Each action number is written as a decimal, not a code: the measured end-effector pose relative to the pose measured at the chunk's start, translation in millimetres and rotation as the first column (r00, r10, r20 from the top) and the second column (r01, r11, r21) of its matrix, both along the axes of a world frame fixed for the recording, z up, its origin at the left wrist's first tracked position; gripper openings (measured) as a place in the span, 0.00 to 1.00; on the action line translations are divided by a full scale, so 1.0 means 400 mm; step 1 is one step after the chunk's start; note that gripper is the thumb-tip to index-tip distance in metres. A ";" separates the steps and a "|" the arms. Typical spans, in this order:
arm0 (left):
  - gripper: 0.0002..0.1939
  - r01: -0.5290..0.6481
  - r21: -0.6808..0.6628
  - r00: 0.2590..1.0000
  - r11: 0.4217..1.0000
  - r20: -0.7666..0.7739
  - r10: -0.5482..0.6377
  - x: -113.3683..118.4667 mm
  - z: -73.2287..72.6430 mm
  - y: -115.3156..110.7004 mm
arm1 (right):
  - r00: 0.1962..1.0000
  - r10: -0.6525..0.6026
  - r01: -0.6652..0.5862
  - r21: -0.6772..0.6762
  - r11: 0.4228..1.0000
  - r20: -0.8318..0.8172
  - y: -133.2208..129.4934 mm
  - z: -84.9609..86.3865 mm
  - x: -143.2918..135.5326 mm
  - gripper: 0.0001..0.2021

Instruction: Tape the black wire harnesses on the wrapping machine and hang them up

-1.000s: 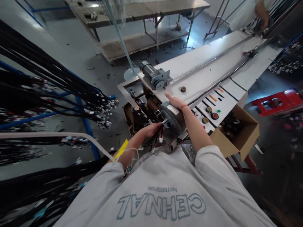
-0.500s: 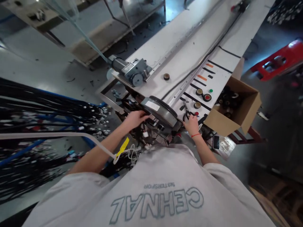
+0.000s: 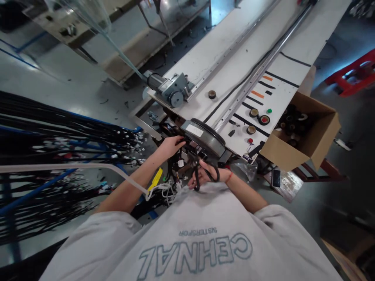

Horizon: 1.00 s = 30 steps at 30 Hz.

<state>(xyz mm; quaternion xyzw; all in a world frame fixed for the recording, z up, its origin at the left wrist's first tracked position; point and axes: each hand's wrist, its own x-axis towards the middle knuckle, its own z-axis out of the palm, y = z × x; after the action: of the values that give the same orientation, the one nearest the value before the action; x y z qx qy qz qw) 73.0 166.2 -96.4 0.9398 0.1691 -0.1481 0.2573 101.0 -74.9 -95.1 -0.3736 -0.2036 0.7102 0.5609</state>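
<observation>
My right hand (image 3: 206, 175) is in front of my shirt, closed around the handles of black scissors (image 3: 197, 171). The scissor blades point up toward the machine. My left hand (image 3: 172, 146) pinches a dark strand that looks like black cable (image 3: 185, 139), beside the round grey housing (image 3: 202, 136) at the near end of the bench. The fingertips and the strand partly hide each other. Below the housing hang connectors and loose wires, with a white connector (image 3: 181, 162) among them. A long black cable (image 3: 231, 93) runs along the bench up to the housing.
The white bench (image 3: 234, 58) carries tape rolls (image 3: 251, 130), black and orange strips, and red and green buttons. A motor unit (image 3: 172, 91) stands at its left edge. On the right is a cardboard box (image 3: 304, 156); black cable bundles (image 3: 58, 128) hang on the left.
My right hand has taken the scissors off the bench and moved left and toward my body with them. My left hand stays beside the housing. The view has shifted slightly.
</observation>
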 end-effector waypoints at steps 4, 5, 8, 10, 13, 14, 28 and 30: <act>0.16 0.098 0.097 0.995 0.990 -0.026 -0.096 0.004 0.013 0.011 | 0.989 -0.110 0.129 -0.229 0.965 0.095 0.080 -0.003 -0.009 0.35; 0.15 0.110 0.124 0.993 0.986 -0.062 -0.103 0.008 0.010 0.011 | 0.979 -0.126 0.159 -0.213 0.964 0.159 0.055 0.002 -0.016 0.34; 0.16 0.099 0.160 0.981 0.982 -0.179 -0.070 0.026 -0.022 -0.012 | 0.941 -0.196 0.227 -0.087 0.970 0.275 -0.082 0.011 -0.032 0.33; 0.18 0.049 0.189 0.982 0.981 -0.189 -0.013 0.044 -0.057 -0.038 | 0.832 -0.334 0.432 -0.138 0.891 0.442 -0.170 -0.003 -0.008 0.33; 0.23 -0.055 0.242 0.986 0.969 -0.140 0.091 0.068 -0.112 -0.071 | 0.575 -0.166 0.677 -0.352 0.646 0.801 -0.230 -0.048 0.097 0.29; 0.25 -0.100 0.255 0.983 0.962 -0.127 0.136 0.072 -0.129 -0.078 | 0.488 -0.031 0.730 -0.389 0.562 0.872 -0.235 -0.062 0.140 0.26; 0.35 -0.184 0.130 0.836 0.974 0.541 0.086 -0.005 -0.137 -0.053 | 0.616 -0.783 0.576 -0.627 0.524 -0.088 0.035 -0.158 -0.089 0.08; 0.36 -0.137 0.137 0.837 0.981 0.546 0.040 -0.029 -0.116 -0.060 | 0.504 -0.863 0.646 -0.653 0.396 -0.025 0.071 -0.178 -0.074 0.10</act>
<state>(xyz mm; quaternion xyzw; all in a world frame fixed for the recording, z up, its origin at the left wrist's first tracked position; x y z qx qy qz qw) 61.6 142.3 -142.9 0.9530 0.1452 0.1498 0.2197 71.4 -46.5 -166.1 -0.4345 0.3205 0.4481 0.7125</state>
